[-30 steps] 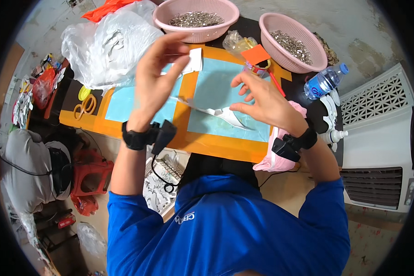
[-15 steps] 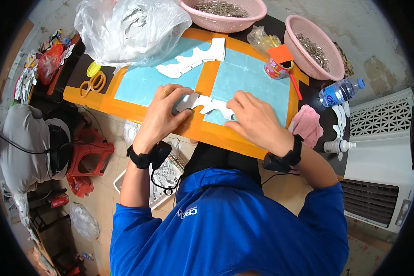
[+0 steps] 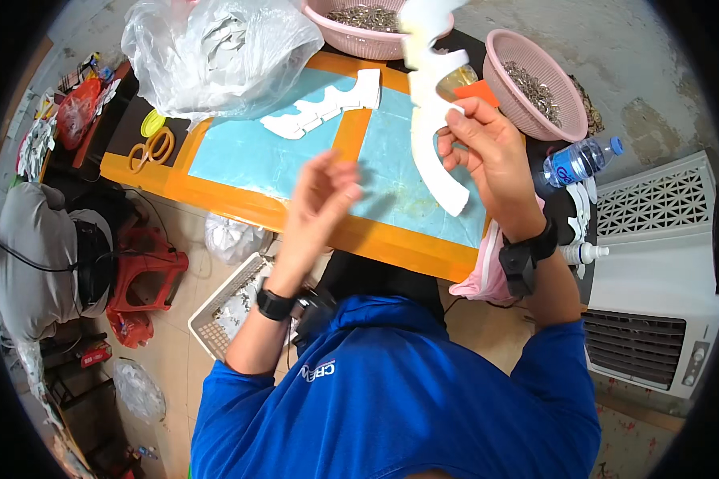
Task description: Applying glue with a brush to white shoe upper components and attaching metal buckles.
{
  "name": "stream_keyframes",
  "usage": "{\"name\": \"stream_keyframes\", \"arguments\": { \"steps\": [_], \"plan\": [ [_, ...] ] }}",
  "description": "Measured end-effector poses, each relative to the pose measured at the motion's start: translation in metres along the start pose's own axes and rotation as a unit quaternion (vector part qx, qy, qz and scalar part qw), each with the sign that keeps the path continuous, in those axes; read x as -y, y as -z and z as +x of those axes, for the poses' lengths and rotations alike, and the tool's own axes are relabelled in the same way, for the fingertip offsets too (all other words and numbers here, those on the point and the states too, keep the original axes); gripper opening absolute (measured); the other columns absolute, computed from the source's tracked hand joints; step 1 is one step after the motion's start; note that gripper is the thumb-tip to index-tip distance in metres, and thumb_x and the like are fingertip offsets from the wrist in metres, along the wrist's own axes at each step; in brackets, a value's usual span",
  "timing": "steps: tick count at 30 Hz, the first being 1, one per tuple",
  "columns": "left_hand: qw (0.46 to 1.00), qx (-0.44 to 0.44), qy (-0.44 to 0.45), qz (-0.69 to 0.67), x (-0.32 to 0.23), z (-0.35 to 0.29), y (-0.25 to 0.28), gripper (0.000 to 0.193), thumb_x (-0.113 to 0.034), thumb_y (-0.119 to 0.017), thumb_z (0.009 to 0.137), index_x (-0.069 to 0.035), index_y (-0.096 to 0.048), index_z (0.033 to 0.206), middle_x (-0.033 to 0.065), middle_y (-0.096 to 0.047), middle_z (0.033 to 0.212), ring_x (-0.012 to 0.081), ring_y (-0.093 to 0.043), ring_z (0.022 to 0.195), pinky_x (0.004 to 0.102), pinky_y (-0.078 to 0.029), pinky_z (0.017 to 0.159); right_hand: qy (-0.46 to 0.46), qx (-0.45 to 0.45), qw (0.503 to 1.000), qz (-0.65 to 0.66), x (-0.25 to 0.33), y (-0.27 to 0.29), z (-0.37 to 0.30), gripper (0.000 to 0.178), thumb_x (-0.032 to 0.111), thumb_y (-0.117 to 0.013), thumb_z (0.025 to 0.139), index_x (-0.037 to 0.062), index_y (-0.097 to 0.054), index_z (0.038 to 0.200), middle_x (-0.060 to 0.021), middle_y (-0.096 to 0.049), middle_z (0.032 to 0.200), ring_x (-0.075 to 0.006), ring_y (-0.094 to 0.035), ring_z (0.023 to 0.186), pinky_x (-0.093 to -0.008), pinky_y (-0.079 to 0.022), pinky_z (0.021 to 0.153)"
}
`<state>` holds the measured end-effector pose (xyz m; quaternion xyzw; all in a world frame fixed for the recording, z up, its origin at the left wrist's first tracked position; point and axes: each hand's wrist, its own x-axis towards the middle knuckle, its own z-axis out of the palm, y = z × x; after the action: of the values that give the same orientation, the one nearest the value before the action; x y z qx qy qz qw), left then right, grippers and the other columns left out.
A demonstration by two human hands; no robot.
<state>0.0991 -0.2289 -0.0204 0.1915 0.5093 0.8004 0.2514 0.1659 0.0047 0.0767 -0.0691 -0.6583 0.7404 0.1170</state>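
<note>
Between the thumb and fingers of my right hand (image 3: 491, 156) is a white wavy-edged cutout (image 3: 431, 156), lifted above the right part of the table and held nearly upright. Its upper end is smeared by motion and overlaps a pink basket. My left hand (image 3: 321, 199) hovers over the table's front edge, slightly blurred, with thumb and fingers apart and nothing in it. Farther back on the blue sheet (image 3: 240, 164) lie several similar white cutouts (image 3: 323, 108), overlapping in a row.
A clear plastic bag (image 3: 216, 64) of white pieces stands at the back left, near yellow-handled scissors (image 3: 152, 150). Metal bits fill two pink baskets (image 3: 359, 40). On the right are a water bottle (image 3: 579, 162) and a pink cloth (image 3: 483, 267). A white crate (image 3: 208, 323) sits below the table.
The white cutout has left the table, raised up and to the right in my right hand. My left hand has let go of it and pulled away, a little to the right.
</note>
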Motion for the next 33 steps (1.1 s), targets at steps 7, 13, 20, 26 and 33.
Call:
{"name": "stream_keyframes", "arguments": {
  "steps": [7, 13, 20, 26, 33],
  "plan": [
    [0.97, 0.086, 0.115, -0.194, 0.005, -0.012, -0.065, 0.05, -0.013, -0.067, 0.098, -0.003, -0.045, 0.143, 0.0085, -0.063, 0.124, 0.0165, -0.063, 0.113, 0.034, -0.052, 0.1, 0.032, -0.124, 0.987, 0.101, -0.032, -0.009, -0.034, 0.021, 0.012, -0.06, 0.102, -0.0001, -0.054, 0.118, -0.0084, -0.065, 0.107, -0.0167, -0.067, 0.095, -0.031, -0.057, 0.081],
    [0.98, 0.114, 0.12, -0.107, 0.007, -0.01, -0.057, 0.042, -0.003, -0.068, 0.095, -0.004, -0.052, 0.134, 0.0017, -0.066, 0.113, 0.0081, -0.062, 0.097, 0.0244, -0.052, 0.085, 0.08, -0.124, 0.982, 0.117, -0.06, 0.011, -0.072, 0.027, 0.018, -0.059, 0.104, -0.0024, -0.053, 0.12, -0.015, -0.06, 0.128, -0.022, -0.063, 0.109, -0.0408, -0.054, 0.095],
    [0.969, 0.22, 0.1, 0.056, -0.011, 0.036, -0.026, 0.044, 0.001, -0.066, 0.094, -0.002, -0.051, 0.136, 0.002, -0.063, 0.124, 0.0083, -0.06, 0.106, 0.0246, -0.048, 0.089, 0.07, -0.205, 0.948, 0.234, -0.076, 0.046, -0.057, 0.036, 0.03, -0.057, 0.105, -0.001, -0.055, 0.124, -0.0159, -0.059, 0.131, -0.0243, -0.059, 0.114, -0.0422, -0.05, 0.1],
    [0.95, 0.22, 0.106, 0.195, -0.013, 0.073, 0.005, 0.049, 0.004, -0.066, 0.09, -0.002, -0.052, 0.136, 0.0045, -0.062, 0.123, 0.0122, -0.059, 0.107, 0.0286, -0.047, 0.096, 0.039, -0.247, 0.958, 0.139, -0.083, 0.059, -0.04, 0.024, 0.009, -0.066, 0.098, -0.0028, -0.058, 0.117, -0.0123, -0.066, 0.111, -0.0206, -0.065, 0.101, -0.0352, -0.055, 0.093],
    [0.92, 0.171, 0.049, 0.348, -0.009, 0.097, 0.015, 0.05, 0.003, -0.068, 0.09, -0.005, -0.054, 0.137, 0.0032, -0.06, 0.112, 0.01, -0.059, 0.094, 0.0271, -0.05, 0.086, 0.064, -0.239, 0.966, -0.08, -0.098, 0.072, -0.018, 0.033, 0.0, -0.075, 0.086, -0.001, -0.056, 0.114, -0.0124, -0.066, 0.108, -0.0184, -0.067, 0.098, -0.0316, -0.056, 0.086]
  ]
}}
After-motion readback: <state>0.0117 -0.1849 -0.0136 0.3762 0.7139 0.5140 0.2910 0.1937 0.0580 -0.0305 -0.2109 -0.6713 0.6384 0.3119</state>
